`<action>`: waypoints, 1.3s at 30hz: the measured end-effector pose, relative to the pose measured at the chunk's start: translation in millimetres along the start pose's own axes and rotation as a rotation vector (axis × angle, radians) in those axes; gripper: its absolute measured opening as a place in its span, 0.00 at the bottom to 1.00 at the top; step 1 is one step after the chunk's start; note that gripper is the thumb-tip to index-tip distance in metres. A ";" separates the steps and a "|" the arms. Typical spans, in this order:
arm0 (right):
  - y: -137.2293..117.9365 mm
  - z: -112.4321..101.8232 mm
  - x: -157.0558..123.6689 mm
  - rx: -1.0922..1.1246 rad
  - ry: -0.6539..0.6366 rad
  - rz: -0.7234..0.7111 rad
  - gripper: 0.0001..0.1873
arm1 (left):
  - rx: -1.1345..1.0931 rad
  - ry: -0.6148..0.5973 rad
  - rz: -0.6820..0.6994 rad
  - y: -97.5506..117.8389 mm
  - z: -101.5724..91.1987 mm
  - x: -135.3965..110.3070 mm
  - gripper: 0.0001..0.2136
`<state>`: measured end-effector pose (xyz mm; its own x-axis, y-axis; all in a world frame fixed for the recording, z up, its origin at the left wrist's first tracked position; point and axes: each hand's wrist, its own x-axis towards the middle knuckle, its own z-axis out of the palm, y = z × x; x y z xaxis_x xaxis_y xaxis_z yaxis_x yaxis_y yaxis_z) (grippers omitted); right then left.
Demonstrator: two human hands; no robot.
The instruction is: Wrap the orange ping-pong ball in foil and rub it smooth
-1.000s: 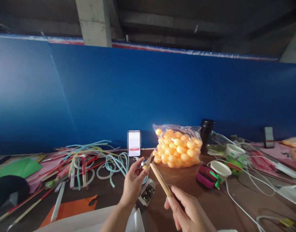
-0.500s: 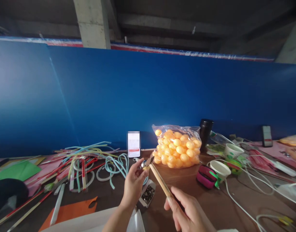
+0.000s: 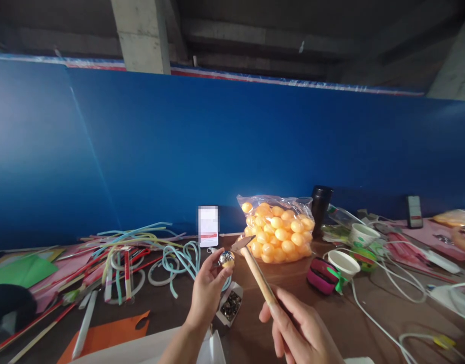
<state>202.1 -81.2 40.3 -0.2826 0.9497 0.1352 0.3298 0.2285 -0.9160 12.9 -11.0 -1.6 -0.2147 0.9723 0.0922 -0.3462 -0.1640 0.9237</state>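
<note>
My left hand pinches a ping-pong ball between thumb and fingers. Shiny silver tack heads cover much of the ball, and a pale orange patch shows low on it. My right hand is wrapped round the wooden handle of a small hammer. The hammer's metal head is just right of the ball, apart from it. Below my left hand, a small open box holds many metal tacks. Behind the hammer stands a clear bag of orange ping-pong balls.
A phone leans against the blue partition. Tubes and sticks lie in a heap at left, near orange paper. To the right are a magenta pouch, paper cup, black bottle and white cables.
The hammer head has moved away from the ball, up and to the right. More of the ball shows now, still in my left hand.
</note>
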 end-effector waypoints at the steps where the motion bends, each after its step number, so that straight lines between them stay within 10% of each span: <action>1: -0.5 -1.0 -0.6 0.010 0.011 -0.009 0.26 | -0.001 -0.012 0.007 -0.1 -0.7 0.4 0.28; 39: 1.5 3.1 2.0 -0.068 -0.020 -0.010 0.24 | 0.031 0.022 0.016 3.1 0.9 -0.4 0.30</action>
<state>199.3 -79.7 38.0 -0.3035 0.9431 0.1357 0.3873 0.2522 -0.8868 12.7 -11.7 1.6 -0.2404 0.9656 0.0995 -0.3145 -0.1744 0.9331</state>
